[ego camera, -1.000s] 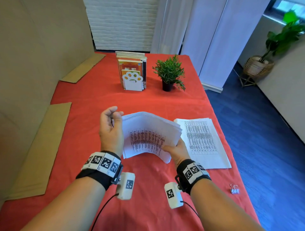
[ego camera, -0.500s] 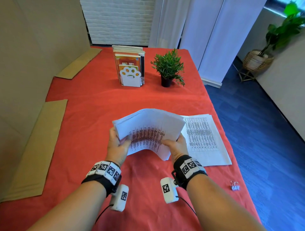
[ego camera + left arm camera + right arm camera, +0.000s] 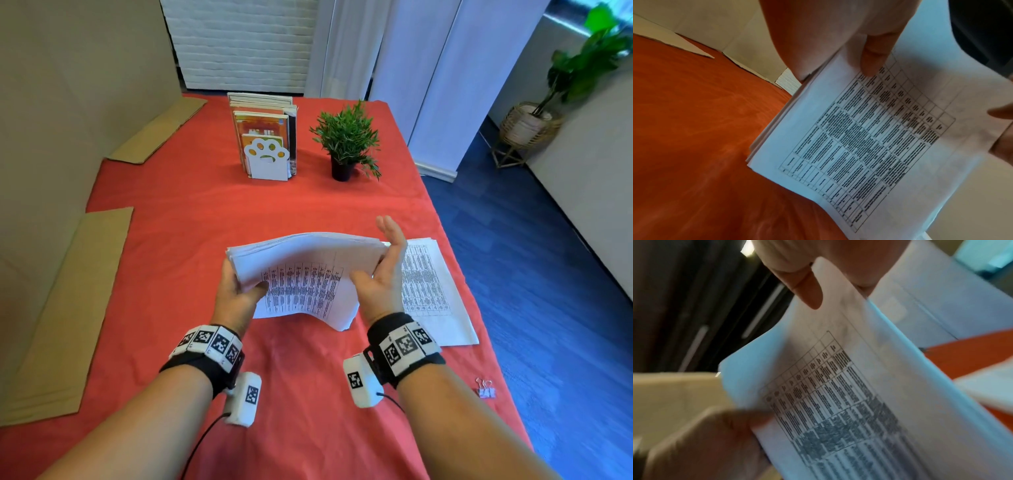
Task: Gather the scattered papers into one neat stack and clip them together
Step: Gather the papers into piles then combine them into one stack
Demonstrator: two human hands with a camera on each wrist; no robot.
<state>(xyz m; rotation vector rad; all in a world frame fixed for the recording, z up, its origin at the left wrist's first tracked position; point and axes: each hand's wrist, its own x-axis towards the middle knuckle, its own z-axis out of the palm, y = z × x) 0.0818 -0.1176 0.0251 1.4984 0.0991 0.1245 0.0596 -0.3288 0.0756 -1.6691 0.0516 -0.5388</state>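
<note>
A stack of printed papers [image 3: 308, 274] stands bowed on its lower edge above the red tablecloth [image 3: 191, 240]. My left hand [image 3: 245, 284] grips the stack's left edge, thumb on the printed front; the left wrist view shows that thumb [image 3: 873, 61] on the stack [image 3: 869, 138]. My right hand [image 3: 380, 263] lies flat against the stack's right edge with fingers straight up and its thumb [image 3: 807, 288] on the front sheet [image 3: 838, 402]. Another printed sheet [image 3: 435, 294] lies flat on the cloth just right of the hands. A small binder clip [image 3: 484, 389] sits near the table's right edge.
A paw-shaped bookend with books [image 3: 265, 147] and a small potted plant [image 3: 346, 140] stand at the back of the table. Cardboard flaps [image 3: 68, 308] lie along the left side. The table's right edge drops to a blue floor [image 3: 548, 274].
My left hand went from open beside the stack to gripping its left edge. My right hand left the lower right corner and now lies flat against the right edge. The stack stands more upright.
</note>
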